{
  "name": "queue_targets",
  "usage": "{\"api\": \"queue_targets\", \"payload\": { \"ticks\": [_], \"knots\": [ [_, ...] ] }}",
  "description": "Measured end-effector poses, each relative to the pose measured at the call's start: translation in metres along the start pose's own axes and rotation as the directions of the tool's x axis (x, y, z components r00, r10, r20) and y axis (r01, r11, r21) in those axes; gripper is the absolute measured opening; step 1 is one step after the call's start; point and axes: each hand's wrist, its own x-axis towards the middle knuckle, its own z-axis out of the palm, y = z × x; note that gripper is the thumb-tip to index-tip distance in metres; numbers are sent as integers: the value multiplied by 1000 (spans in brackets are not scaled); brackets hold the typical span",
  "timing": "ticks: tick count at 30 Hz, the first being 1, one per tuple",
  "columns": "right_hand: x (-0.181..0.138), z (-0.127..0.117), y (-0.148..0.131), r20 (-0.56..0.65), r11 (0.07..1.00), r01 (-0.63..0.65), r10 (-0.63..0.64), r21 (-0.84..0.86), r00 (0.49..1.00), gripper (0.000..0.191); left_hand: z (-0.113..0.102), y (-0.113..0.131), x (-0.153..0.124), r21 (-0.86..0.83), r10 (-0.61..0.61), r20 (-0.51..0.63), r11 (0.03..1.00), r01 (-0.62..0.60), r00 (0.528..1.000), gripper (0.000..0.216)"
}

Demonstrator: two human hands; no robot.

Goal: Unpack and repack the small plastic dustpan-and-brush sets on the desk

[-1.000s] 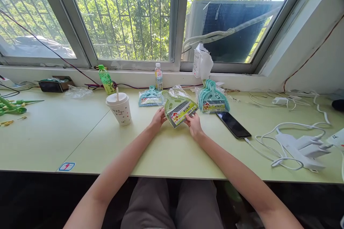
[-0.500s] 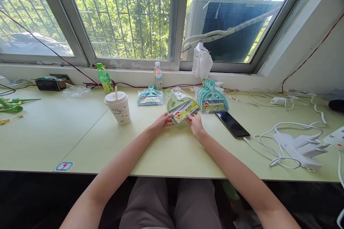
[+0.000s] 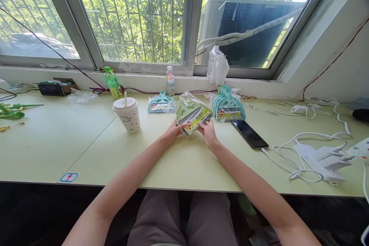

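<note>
Both hands hold a green mini dustpan and brush set (image 3: 193,115) in clear plastic wrap, tilted over the table. My left hand (image 3: 174,130) grips its lower left corner, thumb on the front. On the lower right edge, my right hand (image 3: 208,131) is closed with its thumb on the yellow label. A stack of teal wrapped dustpan sets (image 3: 229,103) stands to the right, just beyond my right hand. Behind and to the left lies a wrapped blue-teal dustpan set (image 3: 162,103).
A lidded cup with straw (image 3: 127,115) stands left of my hands. A phone (image 3: 249,133) on a cable lies at right, near a white power strip (image 3: 319,161). Bottles (image 3: 113,83) and a white paper bag (image 3: 217,66) line the window side. Green tools (image 3: 17,110) lie far left.
The held dustpan set has shifted slightly left and turned a little in my hands. Both hands keep their grip. The view has moved very slightly.
</note>
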Motion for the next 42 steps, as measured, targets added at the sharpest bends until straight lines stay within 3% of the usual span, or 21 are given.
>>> {"api": "queue_targets", "payload": {
  "ticks": [7,12,20,25,30,36,42],
  "knots": [
    [3,0,-4,-39,996,-84,84,0,996,36,-3,-6,2,30,-77,-69,996,79,995,41],
    [5,-1,-20,57,997,74,-76,34,995,35,-2,0,1,-2,-110,-28,994,110,994,37],
    [19,-12,-18,-14,922,221,-238,-318,971,21,-4,4,-2,-44,-75,-13,996,74,997,33],
    [23,-15,-11,80,738,278,-292,-615,953,17,-5,3,-1,-76,-77,23,994,78,997,32],
    [19,-16,-5,106,600,318,-362,-734,926,7,-4,3,-3,-57,-114,44,992,117,992,33],
    [13,-15,-12,129,238,188,-245,-953,961,15,-1,6,-4,-41,-136,-3,990,135,991,28],
    [11,-13,-17,80,209,132,-240,-969,968,26,0,6,-5,0,-158,5,987,158,987,28]
  ]
}}
